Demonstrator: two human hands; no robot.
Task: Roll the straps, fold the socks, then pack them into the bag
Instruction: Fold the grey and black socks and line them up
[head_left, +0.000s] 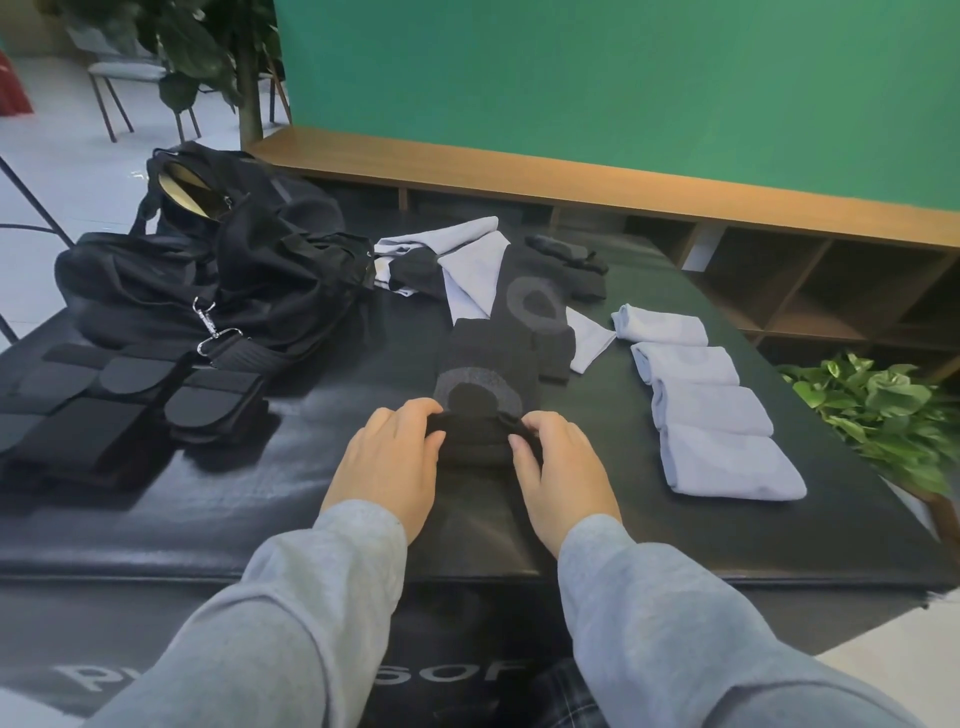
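A black sock (480, 376) with a grey heel patch lies lengthwise on the black mat (208, 499) in front of me. Its near end is rolled over, and my left hand (389, 457) and my right hand (563, 467) each grip one side of that roll, fingers curled over it. Beyond it lie more black socks (535, 301) mixed with unfolded light blue socks (467, 270). Several folded light blue socks (711, 410) sit in a row to the right. Flat black straps (124, 400) lie at the left. The open black bag (208, 270) sits at the far left.
A metal clip (210, 325) on the bag's shoulder strap lies between the bag and the straps. A low wooden shelf (675, 208) and a green wall stand behind the mat. A leafy plant (883, 415) is at the mat's right edge.
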